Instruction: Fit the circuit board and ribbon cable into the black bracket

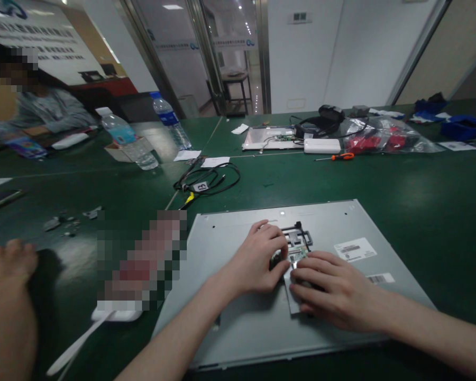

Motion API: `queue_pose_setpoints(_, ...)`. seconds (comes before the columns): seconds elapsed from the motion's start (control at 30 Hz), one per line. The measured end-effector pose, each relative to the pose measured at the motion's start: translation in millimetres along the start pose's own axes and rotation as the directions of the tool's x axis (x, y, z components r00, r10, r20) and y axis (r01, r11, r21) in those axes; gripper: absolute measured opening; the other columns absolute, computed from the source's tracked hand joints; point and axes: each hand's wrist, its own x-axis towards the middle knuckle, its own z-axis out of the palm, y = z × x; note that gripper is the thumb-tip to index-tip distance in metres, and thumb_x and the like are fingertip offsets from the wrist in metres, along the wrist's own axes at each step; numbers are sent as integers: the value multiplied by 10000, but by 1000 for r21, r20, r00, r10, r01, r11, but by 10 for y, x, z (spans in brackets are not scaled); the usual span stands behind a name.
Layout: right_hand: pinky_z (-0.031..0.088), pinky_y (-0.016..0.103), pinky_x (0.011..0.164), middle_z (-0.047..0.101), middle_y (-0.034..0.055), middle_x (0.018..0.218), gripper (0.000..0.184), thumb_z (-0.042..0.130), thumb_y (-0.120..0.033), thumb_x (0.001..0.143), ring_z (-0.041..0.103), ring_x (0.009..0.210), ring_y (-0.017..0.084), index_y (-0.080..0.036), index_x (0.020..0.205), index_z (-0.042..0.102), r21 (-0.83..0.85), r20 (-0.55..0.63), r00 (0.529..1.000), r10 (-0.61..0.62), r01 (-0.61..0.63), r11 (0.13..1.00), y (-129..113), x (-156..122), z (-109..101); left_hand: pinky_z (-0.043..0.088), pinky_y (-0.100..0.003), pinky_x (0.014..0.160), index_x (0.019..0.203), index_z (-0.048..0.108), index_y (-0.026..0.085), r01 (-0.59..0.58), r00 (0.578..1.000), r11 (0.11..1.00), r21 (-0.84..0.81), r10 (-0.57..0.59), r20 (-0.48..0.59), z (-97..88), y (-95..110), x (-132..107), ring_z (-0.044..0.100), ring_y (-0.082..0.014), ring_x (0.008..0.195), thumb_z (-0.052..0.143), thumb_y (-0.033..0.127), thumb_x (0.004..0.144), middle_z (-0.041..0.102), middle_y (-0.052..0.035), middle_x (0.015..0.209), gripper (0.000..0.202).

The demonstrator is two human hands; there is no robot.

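A flat display panel with a grey metal back lies on the green table under both of my hands. At its middle sit a small circuit board, a black cable and a thin grey metal plate. My left hand is curled at the left of the board, thumb and fingers closed in a pinch; what lies between them is hidden. My right hand has its fingers bent over the metal plate and holds it from the right. The plate's right part is covered by these fingers.
Another person's hand rests at the left. A phone-like blurred object with a white cable lies beside the panel. Farther back are coiled black cables, water bottles, an orange screwdriver and another panel.
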Motion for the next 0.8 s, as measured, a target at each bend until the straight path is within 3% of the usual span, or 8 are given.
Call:
queue_pose_setpoints(0.5,472,419,995,594,97,1304,224,586,-320,948,557,1139,238,-190,1118,652,22,62,995,75,-77,997,17,-21,25,294,-527,1102,842,584,205,-12,1000,1000,-15,12,-1,-4,-4,-3,550,-235,979,591,171,742,591,-34,949,106)
queue_pose_setpoints(0.8,464,419,1009,623,85,1270,246,562,-334,965,557,1150,246,-189,1148,640,21,113,991,65,-68,997,14,-22,41,298,-513,1096,831,599,204,15,1000,999,-35,-14,10,-7,14,4,555,-230,958,592,141,714,591,-34,939,133)
